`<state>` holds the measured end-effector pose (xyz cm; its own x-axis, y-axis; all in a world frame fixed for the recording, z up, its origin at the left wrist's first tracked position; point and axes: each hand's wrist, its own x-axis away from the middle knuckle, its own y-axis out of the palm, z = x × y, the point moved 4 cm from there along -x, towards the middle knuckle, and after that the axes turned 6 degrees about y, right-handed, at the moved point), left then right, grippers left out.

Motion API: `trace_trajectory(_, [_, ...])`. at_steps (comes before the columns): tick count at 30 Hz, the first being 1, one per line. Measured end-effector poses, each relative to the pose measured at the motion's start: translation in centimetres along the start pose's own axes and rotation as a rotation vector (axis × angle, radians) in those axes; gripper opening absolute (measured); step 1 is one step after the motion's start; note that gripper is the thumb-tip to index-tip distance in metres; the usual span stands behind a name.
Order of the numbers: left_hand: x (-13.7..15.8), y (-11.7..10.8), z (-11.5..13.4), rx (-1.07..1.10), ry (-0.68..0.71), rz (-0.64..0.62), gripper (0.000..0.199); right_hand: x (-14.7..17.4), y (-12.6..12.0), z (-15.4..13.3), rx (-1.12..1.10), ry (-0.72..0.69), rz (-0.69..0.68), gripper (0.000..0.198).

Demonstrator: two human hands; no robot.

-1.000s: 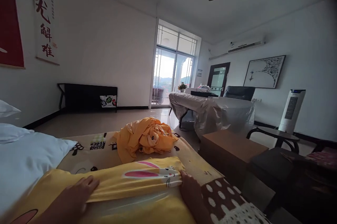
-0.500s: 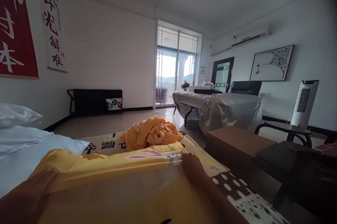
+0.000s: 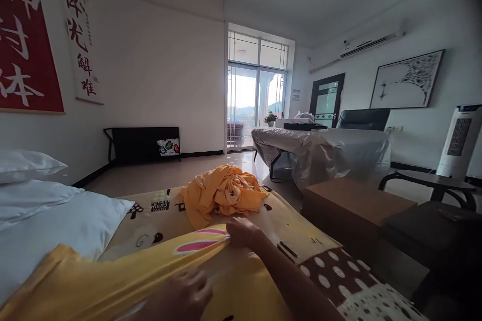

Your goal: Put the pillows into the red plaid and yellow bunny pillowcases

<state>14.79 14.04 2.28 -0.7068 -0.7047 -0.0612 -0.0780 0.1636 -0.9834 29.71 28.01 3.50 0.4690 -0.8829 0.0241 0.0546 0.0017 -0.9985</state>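
A yellow cloth with pink rabbit-ear print stretches over the front of the bed. My right hand is closed on its upper edge, beside the pink ears, and pulls the fabric taut. Lower and to the left, my left hand rests against the same cloth with curled fingers, slightly blurred; its fingertips are hidden. Just beyond lies a crumpled orange cloth, touched by neither hand. Beneath everything is a patterned bedspread in beige and brown.
White pillows are stacked at the left. A brown box and a dark chair stand right of the bed. Farther back are a plastic-covered table, a tower fan and a folded black frame by the wall.
My left hand has moved right, from the cloth's left end toward its middle. My right hand, still on the edge, has shifted left. The cloth's left part has dropped lower; the view has turned slightly left.
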Motion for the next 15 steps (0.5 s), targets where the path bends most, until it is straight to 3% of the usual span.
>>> trace_trajectory(2, [-4.9, 0.1, 2.9, 0.029, 0.129, 0.002, 0.023, -0.6, 0.2, 0.1, -0.019, -0.005, 0.001, 0.02])
trace_trajectory(6, [-10.3, 3.0, 3.6, 0.03, 0.088, 0.135, 0.041, 0.7, 1.3, 2.3, -0.078, 0.055, 0.093, 0.019])
trace_trajectory(11, [-9.6, 7.2, 2.6, 0.021, -0.023, 0.248, 0.056, 3.6, 1.2, 4.1, -0.153, 0.173, 0.245, 0.032])
trace_trajectory(15, [-8.9, 6.7, 3.1, 0.133, -0.116, 0.158, 0.062, 4.4, 0.5, 3.9, -0.196, 0.328, 0.274, 0.033])
